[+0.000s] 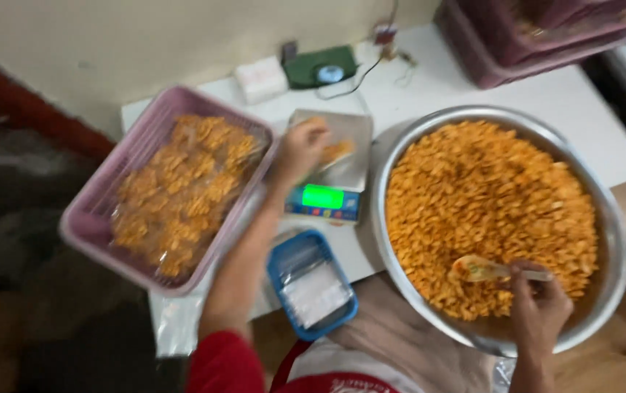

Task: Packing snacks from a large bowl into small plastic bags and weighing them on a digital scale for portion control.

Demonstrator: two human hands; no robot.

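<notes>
Head view, looking down on a white desk (589,102). In the right half of the frame sits a wide metal basin (613,233) heaped with small orange snack pieces (487,196). The right hand (538,309), at the lower right, has its grip closed around the handle of a spoon (482,269), whose bowl lies on the snack heap near the basin's lower edge with a few pieces in it.

At the centre of the frame stands a small digital scale (325,200) with a lit green display. The left hand (302,149) reaches over its pan, fingers curled on a clear bag of snacks (336,151) that rests on the pan; motion blur leaves it unclear how firmly that grip is closed.

To the left, a pink crate (87,218) tilts over the desk edge, filled with already bagged portions (182,189). Below the scale a blue tray (284,291) holds flat empty bags.

The step in hand looks like weighing out one portion: the bag is on the scale and the spoon is loaded or loading. The next move would call for carrying the spoon level across the basin rim to the bag mouth without spilling, while the left hand keeps that mouth open.
</notes>
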